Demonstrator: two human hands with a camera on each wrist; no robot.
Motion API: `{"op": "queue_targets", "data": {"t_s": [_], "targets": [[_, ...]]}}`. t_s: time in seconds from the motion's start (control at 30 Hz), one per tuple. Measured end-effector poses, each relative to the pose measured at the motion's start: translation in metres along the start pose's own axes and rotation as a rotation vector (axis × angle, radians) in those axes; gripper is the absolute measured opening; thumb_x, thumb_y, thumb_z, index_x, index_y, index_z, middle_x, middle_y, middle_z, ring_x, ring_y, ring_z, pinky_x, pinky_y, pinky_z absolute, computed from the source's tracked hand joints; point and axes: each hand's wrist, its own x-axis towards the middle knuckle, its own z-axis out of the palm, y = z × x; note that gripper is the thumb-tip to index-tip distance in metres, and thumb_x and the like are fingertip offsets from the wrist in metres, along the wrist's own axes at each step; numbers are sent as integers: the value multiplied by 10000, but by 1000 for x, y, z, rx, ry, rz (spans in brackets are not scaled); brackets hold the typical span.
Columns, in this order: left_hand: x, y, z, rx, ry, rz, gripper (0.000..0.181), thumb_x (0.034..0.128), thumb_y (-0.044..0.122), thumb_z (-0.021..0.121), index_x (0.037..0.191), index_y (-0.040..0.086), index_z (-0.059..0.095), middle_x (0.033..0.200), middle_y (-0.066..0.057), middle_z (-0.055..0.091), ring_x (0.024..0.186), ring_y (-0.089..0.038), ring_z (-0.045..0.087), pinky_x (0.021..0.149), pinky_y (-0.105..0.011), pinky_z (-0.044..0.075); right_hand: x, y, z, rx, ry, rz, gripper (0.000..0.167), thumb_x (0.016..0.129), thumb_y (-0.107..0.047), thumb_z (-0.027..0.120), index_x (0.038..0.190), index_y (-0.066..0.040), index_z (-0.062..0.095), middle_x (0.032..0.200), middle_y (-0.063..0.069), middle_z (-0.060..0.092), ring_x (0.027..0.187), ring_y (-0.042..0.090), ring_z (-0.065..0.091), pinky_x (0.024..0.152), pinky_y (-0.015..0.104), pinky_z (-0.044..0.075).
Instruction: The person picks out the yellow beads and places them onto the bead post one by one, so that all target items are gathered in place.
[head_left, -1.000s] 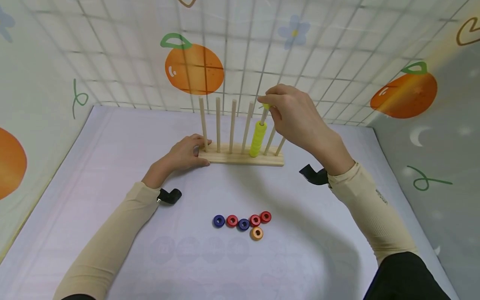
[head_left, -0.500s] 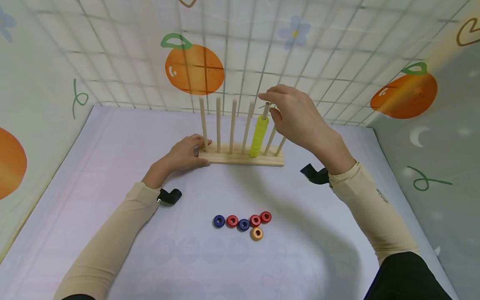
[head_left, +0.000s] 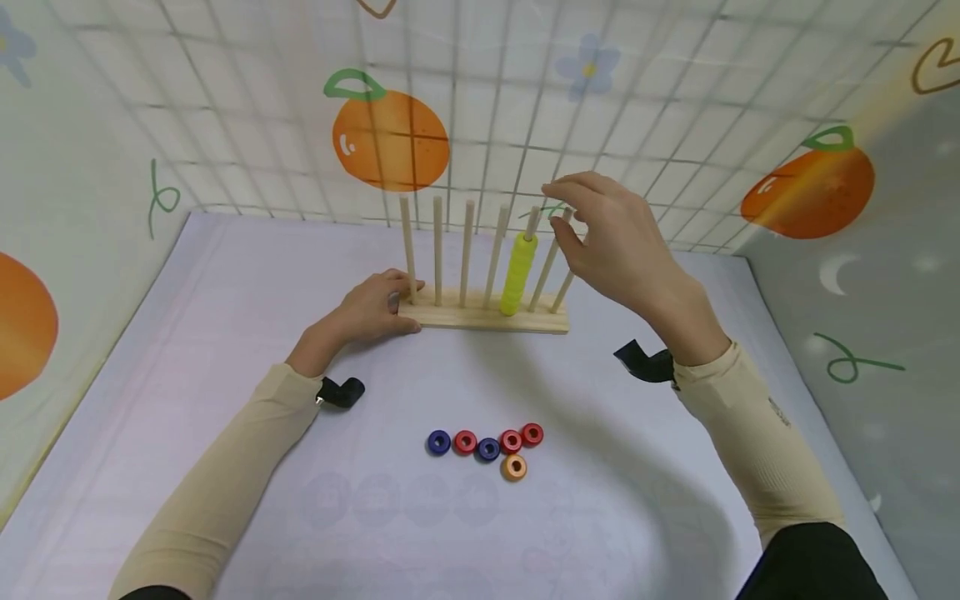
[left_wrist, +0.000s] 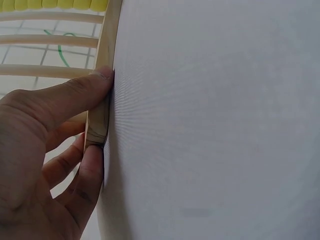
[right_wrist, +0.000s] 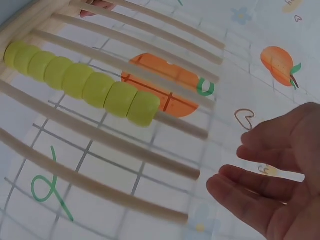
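Observation:
A wooden base carries several upright pegs, and one of them bears a stack of yellow beads. In the right wrist view the stacked beads sit tightly together, the peg's tip bare above them. My left hand grips the left end of the base; the left wrist view shows the thumb along one edge and fingers on the other side. To the right of the yellow stack's peg tip, my right hand hovers with parted, loosely bent fingers, holding nothing.
Nearer me on the white tabletop lie loose beads: a blue bead, a red bead, an orange bead and several others. A patterned cloth with a grid and oranges rises just behind the pegs.
My right hand has let go of a yellow bead, which dropped down the peg onto the stack. That hand then moved slightly right, away from the peg. My left hand has stayed in place.

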Motion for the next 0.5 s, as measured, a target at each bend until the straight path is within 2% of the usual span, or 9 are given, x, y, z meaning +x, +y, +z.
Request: {"op": "queue_targets", "data": {"t_s": [0.1,0.23,0.3,0.5], "targets": [[2,-1,0,3,2,6,685,804,294,839,1403,78,586,1390,-136,536,1257,-337,487,988,-502,405,-7,2,-2,0,51,0,311,937,-31,635,1242,8,674,1234,126,652,861,276,642,732,391,513],[1,0,-1,25,-6,-14,694,810,300,834,1410,65,575,1400,-153,524,1221,-334,500,960,-501,420,-15,7,-3,0,101,0,299,929,-12,635,1222,24,683,1222,139,661,868,281,630,745,413,504],[-2,2,-3,39,-8,-24,693,817,304,824,1403,34,571,1408,-175,513,1185,-341,512,938,-503,430,-21,11,-2,2,118,8,300,920,1,638,1215,31,684,1219,148,663,896,297,635,759,430,509],[-15,1,-10,40,1,-50,684,876,356,765,1389,-40,546,1446,-218,471,1232,-377,516,1018,-512,409,-47,26,-1,5,132,73,291,918,6,635,1204,32,682,1191,174,671,873,341,627,758,469,500]]}}
